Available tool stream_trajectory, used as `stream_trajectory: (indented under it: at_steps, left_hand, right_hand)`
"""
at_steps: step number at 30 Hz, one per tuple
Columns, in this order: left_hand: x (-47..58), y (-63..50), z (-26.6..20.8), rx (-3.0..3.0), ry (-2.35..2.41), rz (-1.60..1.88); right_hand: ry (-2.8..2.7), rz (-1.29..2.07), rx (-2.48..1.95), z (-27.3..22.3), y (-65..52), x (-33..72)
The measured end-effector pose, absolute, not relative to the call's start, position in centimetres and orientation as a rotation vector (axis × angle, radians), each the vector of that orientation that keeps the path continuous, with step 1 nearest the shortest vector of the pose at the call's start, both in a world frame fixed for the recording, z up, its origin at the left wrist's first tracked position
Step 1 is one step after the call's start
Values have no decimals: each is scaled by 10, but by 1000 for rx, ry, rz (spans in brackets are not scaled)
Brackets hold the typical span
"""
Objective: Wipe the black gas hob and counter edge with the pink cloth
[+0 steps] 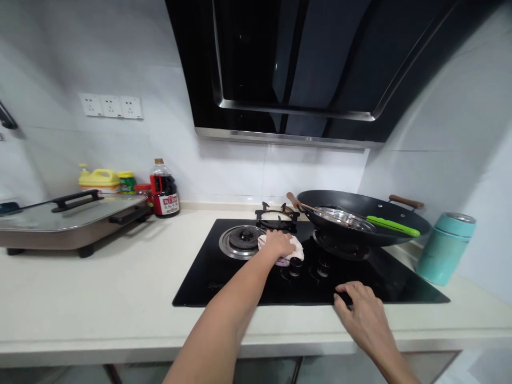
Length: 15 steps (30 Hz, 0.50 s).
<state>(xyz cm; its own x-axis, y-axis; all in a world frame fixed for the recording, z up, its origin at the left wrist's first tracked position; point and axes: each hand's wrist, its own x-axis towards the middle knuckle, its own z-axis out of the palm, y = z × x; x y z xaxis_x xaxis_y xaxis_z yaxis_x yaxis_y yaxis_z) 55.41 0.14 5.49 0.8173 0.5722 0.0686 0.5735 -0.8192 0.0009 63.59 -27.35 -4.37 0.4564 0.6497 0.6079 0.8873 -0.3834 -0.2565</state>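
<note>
My left hand (279,244) presses a pale cloth (296,249) onto the black glass gas hob (240,285), between the left burner (242,238) and the two knobs. Its fingers are closed over the cloth, which bunches out on both sides. The left knob (295,265) stands just in front of the cloth. My right hand (362,309) is at the hob's front edge, fingers bent, thumb apart from them, with nothing in it. The right knob (324,266) is beyond it to the left. A loose pan support (277,217) stands at the back of the hob.
A black wok (392,240) with wooden handles sits on the right burner, holding a metal lid and a green-handled utensil (394,226). A turquoise flask (446,248) stands at right. Leftward are a soy sauce bottle (165,192) and a lidded electric pan (76,213). A range hood (288,69) overhangs.
</note>
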Motion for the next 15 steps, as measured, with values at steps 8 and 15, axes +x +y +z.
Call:
stream_trajectory:
  at_steps: [8, 15]
  left_hand:
    - [471, -37, 57, -3000, -934, -107]
    - [380, -59, 56, -3041, -886, -110]
  right_hand:
    - [-1270, -547, -2209, -47, -273, 637]
    - [-1279, -534, -2215, -50, -273, 634]
